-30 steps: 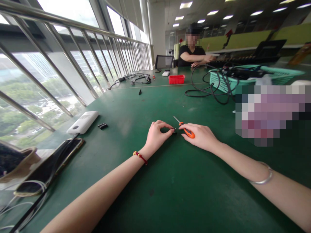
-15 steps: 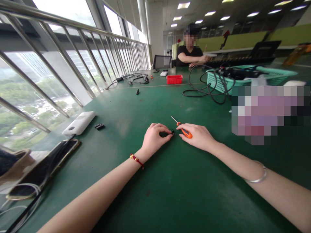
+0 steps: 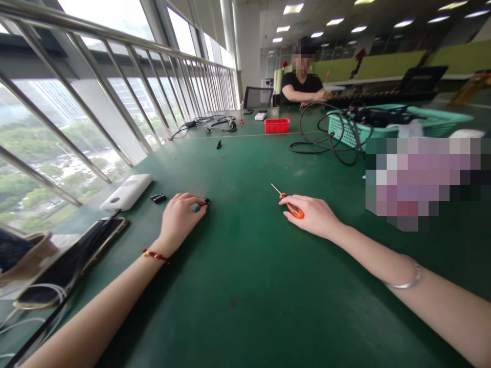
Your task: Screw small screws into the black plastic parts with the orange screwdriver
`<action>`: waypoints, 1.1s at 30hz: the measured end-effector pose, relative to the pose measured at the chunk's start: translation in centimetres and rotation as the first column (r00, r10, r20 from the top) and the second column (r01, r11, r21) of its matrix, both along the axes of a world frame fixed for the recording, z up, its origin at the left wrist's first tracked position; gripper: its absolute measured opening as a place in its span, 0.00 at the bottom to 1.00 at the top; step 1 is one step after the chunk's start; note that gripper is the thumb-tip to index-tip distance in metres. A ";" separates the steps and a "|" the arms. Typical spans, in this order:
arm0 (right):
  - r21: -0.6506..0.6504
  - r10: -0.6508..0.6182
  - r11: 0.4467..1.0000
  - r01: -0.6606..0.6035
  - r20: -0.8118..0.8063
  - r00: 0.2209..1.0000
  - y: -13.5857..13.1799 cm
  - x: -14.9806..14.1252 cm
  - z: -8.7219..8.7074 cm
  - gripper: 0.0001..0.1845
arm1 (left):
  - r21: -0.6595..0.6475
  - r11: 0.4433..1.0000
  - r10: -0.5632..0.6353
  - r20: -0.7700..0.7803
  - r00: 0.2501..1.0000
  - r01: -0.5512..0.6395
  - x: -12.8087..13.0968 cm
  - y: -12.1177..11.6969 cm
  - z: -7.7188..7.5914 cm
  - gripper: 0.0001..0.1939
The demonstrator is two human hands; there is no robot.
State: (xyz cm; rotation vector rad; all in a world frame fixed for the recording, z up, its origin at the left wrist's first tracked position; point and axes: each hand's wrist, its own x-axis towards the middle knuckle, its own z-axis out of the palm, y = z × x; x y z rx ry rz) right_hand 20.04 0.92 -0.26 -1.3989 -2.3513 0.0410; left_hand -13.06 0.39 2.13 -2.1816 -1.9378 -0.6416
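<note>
Between the thumb and fingertips of my left hand [image 3: 182,212] is a small black part [image 3: 207,201], too small to make out in kind. Farther left on the green table [image 3: 238,245] lies another small black piece [image 3: 158,198], apart from the hand. My right hand [image 3: 312,214] is closed around an orange and black screwdriver [image 3: 295,210], whose thin metal shaft points up and to the left, away from me. The palm side of both hands is hidden.
A white power bank-like device [image 3: 128,191] and a phone [image 3: 76,260] with cables lie on the left. Ahead are a small black piece [image 3: 219,144], a red bin [image 3: 276,125], and a teal basket [image 3: 341,128] with black cables. A person [image 3: 303,84] sits across the table.
My left hand has moved left, away from the screwdriver, carrying the small black part. My right hand with the screwdriver has stayed nearly in place.
</note>
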 end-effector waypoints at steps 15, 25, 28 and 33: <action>-0.007 0.005 1.000 -0.005 0.003 1.000 0.1 0.1 -0.3 0.15 | 0.007 0.934 0.341 0.280 0.898 -0.357 -4.8 -0.6 1.1 0.17; 0.005 0.010 1.000 -0.010 0.000 1.000 0.1 0.1 -0.3 0.14 | -0.110 0.919 0.392 0.342 0.854 -0.377 -5.4 -0.3 0.5 0.17; 0.010 0.010 1.000 -0.010 -0.002 1.000 0.1 0.0 -0.2 0.14 | -0.110 0.920 0.392 0.336 0.857 -0.377 -5.6 -0.2 0.2 0.18; 0.009 0.005 1.000 -0.005 0.000 1.000 0.0 0.0 0.0 0.14 | -0.093 0.917 0.394 0.356 0.847 -0.388 -5.4 -0.1 0.3 0.19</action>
